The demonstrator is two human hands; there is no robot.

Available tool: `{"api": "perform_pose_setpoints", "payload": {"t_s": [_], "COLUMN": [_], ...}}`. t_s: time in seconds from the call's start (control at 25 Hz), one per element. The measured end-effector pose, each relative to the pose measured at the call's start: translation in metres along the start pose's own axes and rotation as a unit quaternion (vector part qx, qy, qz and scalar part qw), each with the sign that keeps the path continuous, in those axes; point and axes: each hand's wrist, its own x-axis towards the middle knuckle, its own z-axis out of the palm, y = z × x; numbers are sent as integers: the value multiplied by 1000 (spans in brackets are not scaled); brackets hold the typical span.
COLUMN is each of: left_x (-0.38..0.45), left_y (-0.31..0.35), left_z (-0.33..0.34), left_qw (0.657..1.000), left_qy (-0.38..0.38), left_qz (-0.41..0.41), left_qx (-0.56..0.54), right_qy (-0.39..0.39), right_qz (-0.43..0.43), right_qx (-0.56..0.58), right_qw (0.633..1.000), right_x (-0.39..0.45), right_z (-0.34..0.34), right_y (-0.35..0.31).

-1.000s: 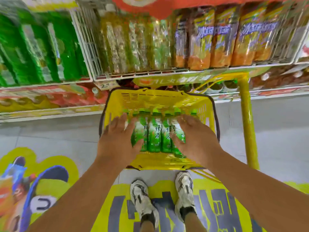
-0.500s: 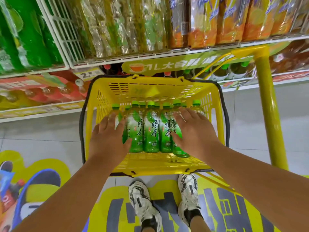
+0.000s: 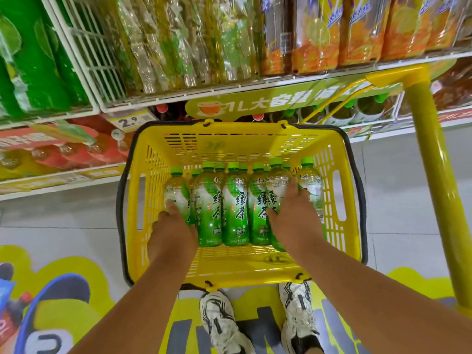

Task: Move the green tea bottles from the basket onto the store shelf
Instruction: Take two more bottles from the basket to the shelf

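Green tea bottles (image 3: 235, 210) fill the basket (image 3: 237, 269). Left hand (image 3: 173, 226) and right hand (image 3: 293, 215) squeeze the bunch; fingers curl round outer bottles. Middle ones could slip out.

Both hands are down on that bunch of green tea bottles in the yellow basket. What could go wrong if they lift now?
Left hand and right hand squeeze only the outer green-capped plastic tea bottles; the middle ones may slip back into the slotted yellow plastic basket. The shelf edge overhangs closely and could snag a raised cap.
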Motion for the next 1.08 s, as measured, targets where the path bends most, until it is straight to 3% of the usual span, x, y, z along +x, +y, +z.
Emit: {"api": "perform_pose_setpoints", "payload": {"t_s": [0.24,0.4,0.72,0.84,1.08], "left_x": [36,36,10,-17,-101], "left_y": [16,13,7,8,12], "left_z": [6,4,-32,-70,-167], "left_qw": [996,996,981,958,934], "left_qy": [34,50,47,73,94], "left_qz": [-86,-74,-26,12,41], "left_qx": [22,29,-187,-278,-342], "right_qy": [7,-6,-12,-8,17], "right_qz": [57,61,47,32,-8], "right_qx": [41,74,164,215,313], "right_qw": [997,995,985,976,949], "right_x": [5,8,-10,-25,-78], "right_z": [18,18,-13,-48,-143], "right_y": [5,7,6,-1,-36]}}
